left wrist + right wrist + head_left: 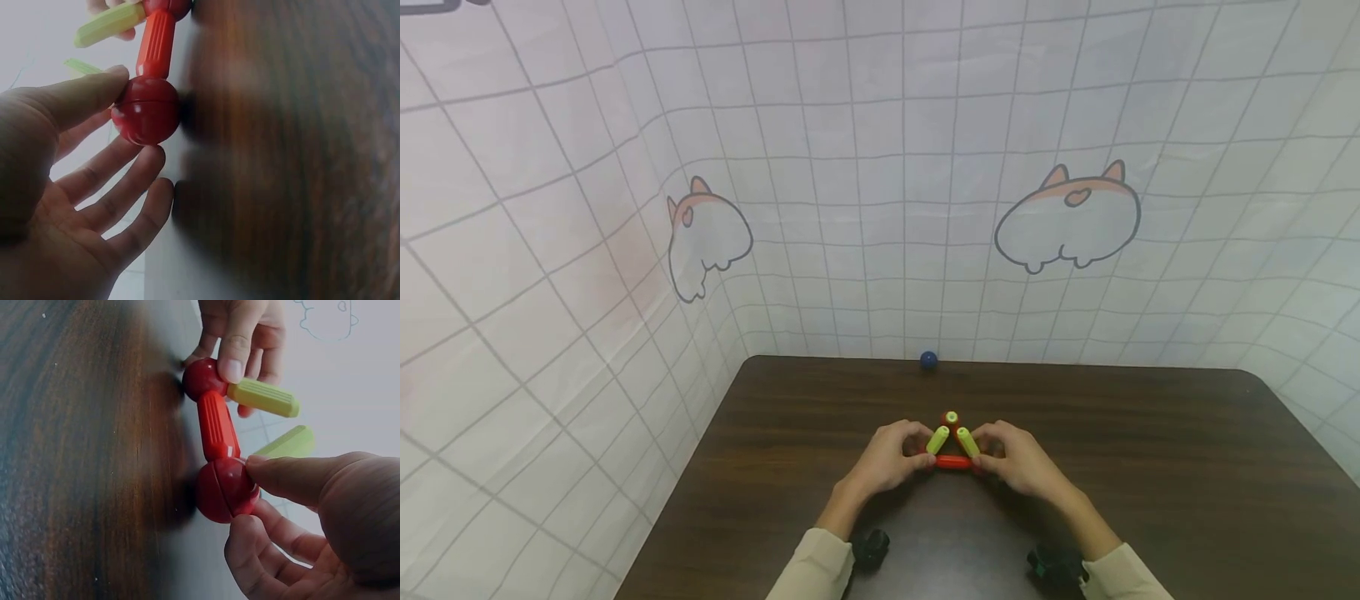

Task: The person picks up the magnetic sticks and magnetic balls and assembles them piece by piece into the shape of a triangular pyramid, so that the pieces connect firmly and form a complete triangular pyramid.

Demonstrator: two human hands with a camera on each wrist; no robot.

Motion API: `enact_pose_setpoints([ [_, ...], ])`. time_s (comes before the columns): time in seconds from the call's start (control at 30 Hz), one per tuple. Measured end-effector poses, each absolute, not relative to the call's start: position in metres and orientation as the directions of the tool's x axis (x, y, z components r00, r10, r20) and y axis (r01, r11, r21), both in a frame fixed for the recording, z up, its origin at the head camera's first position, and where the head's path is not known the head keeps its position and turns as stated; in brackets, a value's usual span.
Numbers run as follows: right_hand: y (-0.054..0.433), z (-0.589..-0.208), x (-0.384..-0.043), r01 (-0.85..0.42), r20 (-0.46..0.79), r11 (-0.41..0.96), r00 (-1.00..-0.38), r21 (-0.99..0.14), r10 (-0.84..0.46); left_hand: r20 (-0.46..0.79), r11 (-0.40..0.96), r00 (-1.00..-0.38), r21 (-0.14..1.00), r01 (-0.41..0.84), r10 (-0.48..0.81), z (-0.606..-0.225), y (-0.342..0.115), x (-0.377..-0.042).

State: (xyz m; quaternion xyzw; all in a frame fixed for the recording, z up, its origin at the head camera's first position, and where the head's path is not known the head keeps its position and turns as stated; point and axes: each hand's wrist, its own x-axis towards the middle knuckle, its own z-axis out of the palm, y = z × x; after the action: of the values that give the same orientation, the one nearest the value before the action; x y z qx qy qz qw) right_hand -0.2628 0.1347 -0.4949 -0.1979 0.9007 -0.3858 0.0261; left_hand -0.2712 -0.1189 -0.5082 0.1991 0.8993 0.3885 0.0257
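Observation:
A toy frame of red balls and sticks sits low at the dark table's middle in the head view. Its near red stick (953, 462) joins two red balls, and yellow-green sticks (937, 439) rise from the balls, a third one (951, 417) standing at the far corner. My left hand (889, 458) pinches the left red ball (147, 110) between thumb and fingers, its other fingers spread below. With thumb and fingertips, my right hand (1024, 463) pinches the right red ball (226, 489), beside the base of its yellow-green stick (286, 442).
A small blue ball (928, 360) lies at the table's far edge. Dark wrist devices (871, 550) sit by both sleeves. White gridded curtain (880, 208) with cartoon prints hangs behind and to the left of the brown table (1150, 442).

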Motion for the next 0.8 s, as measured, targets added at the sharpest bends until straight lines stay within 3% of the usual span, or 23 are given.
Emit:
enact_pose_setpoints([
  [0.53,0.135,-0.499,-0.265,-0.333,0.105,0.623,-0.921,-0.708,-0.374,0.107,0.638,-0.939,0.707,0.304,0.328,-0.507,-0.136,-0.277],
  [0.8,0.149,-0.497,-0.268,-0.313,0.082,0.542,-0.910,-0.780,-0.407,0.104,0.654,-0.949,0.702,0.282,0.297,-0.509,-0.150,-0.278],
])
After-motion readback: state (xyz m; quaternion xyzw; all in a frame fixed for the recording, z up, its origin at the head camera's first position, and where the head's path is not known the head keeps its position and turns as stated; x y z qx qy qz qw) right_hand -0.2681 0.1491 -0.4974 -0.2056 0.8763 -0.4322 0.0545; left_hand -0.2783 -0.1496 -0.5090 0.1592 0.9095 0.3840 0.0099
